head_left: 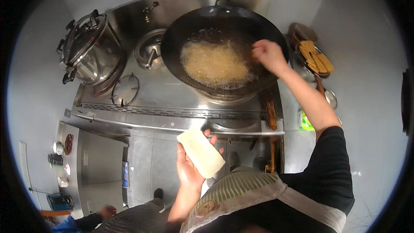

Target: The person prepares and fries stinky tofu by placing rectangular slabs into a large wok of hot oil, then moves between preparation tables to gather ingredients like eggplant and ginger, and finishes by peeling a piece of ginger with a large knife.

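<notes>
On my upturned left hand (189, 171) lies a pale, rectangular block of food (202, 152), with my fingers wrapped along its far side. My right hand (269, 55) hangs over the right part of a large black wok (174, 35), fingers curled and blurred. Whether anything is pinched in them cannot be made out. In the wok, yellowish food (216, 61) sits in bubbling oil, and its separate pieces are hard to distinguish.
A large steel pressure cooker (97, 53) stands left on the steel stove (155, 94). Near it are a ring-shaped wok stand (125, 90) and a steel pot with a ladle (151, 53). Wooden spatulas (315, 58) lie at right. Another person's hand (108, 212) shows lower left.
</notes>
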The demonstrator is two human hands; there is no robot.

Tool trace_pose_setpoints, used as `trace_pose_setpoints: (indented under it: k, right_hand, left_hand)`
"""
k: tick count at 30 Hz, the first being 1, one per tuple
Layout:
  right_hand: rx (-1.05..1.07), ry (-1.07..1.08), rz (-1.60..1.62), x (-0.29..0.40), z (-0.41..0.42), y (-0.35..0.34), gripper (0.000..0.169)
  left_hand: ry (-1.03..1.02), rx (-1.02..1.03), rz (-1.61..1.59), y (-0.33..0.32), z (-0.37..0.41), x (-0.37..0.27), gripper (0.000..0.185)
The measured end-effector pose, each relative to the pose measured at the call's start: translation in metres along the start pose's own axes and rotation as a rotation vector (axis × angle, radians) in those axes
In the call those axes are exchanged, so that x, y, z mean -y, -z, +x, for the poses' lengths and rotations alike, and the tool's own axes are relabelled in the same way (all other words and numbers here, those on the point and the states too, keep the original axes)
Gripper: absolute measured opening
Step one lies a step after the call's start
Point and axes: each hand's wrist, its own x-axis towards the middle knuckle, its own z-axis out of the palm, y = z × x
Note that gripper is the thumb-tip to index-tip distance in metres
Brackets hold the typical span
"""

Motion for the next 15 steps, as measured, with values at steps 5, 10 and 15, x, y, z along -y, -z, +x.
trace_pose_setpoints:
  k: [5, 10, 15]
  right_hand:
    - [0.782, 0.360, 0.076, 0.164, -0.201, -0.011, 0.055]
    - [0.541, 0.796, -0.104, 0.180, -0.272, -0.033, 0.040]
    - [0.488, 0.715, -0.171, 0.179, -0.278, -0.019, 0.029]
  left_hand:
    - [0.071, 0.047, -0.080, 0.018, -0.015, -0.004, 0.066]
    - [0.131, 0.072, -0.048, 0.016, -0.031, 0.002, 0.065]
    - [0.199, 0.087, -0.069, 0.009, -0.041, 0.005, 0.064]
